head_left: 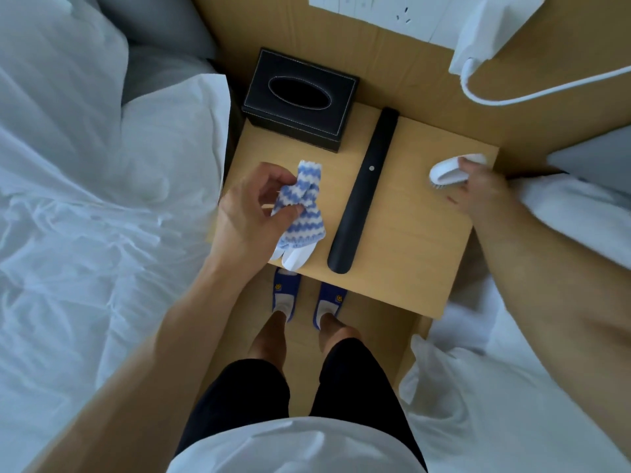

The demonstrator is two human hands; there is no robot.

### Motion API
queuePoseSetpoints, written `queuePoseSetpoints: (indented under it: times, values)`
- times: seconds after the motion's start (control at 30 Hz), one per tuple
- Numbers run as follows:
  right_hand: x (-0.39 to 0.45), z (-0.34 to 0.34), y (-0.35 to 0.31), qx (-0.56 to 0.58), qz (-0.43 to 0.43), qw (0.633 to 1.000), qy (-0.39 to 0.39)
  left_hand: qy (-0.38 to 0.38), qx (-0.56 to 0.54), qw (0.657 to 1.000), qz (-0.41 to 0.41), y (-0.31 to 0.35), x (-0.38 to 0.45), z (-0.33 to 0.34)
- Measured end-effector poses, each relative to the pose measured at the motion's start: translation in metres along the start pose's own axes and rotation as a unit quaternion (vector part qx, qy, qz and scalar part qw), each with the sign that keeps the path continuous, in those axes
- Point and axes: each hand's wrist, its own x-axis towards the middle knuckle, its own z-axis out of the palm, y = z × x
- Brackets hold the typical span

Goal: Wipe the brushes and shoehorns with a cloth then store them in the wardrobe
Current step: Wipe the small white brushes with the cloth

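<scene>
A long black shoehorn [362,191] lies lengthwise in the middle of the wooden nightstand [409,254]. To its left, my left hand [252,206] pinches a blue-and-white striped cloth [304,213] just above the tabletop. At the nightstand's right edge my right hand [478,189] grips a small white brush [447,170], bristles facing down; the hand is blurred.
A black leather tissue box [300,100] stands at the nightstand's back left. White bedding [85,199] lies on both sides. A white wall unit with a cord [491,35] hangs at the back right. My feet in blue slippers [309,298] stand under the nightstand's front edge.
</scene>
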Motion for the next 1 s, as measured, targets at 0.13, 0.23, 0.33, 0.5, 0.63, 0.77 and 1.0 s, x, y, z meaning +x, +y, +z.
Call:
queuePoseSetpoints:
  times: [0.13,0.23,0.33,0.5,0.63,0.77,1.0]
  values:
    - [-0.056,-0.014,0.030,0.039,-0.020,0.987,-0.157,-0.020,-0.006,1.000,0.019,0.019,0.002,0.004]
    - [-0.101,-0.027,0.046,0.061,-0.034,0.967,-0.246,-0.031,-0.010,0.999,0.042,0.036,0.002,0.001]
    - [-0.155,-0.032,0.051,0.081,-0.046,0.944,-0.318,-0.037,-0.017,0.997,0.061,0.053,0.000,-0.007]
    - [-0.237,-0.026,0.043,0.083,-0.096,0.930,-0.345,-0.046,-0.012,0.994,0.095,0.088,0.001,-0.024]
    - [-0.282,-0.019,0.031,0.078,-0.166,0.910,-0.371,-0.041,0.003,0.991,0.126,0.118,0.002,-0.039]
    - [-0.315,-0.011,0.016,0.040,-0.237,0.885,-0.399,-0.030,0.014,0.986,0.166,0.148,0.003,-0.059]
    - [-0.355,-0.001,-0.003,0.019,-0.326,0.853,-0.408,-0.013,0.009,0.973,0.231,0.184,-0.007,-0.074]
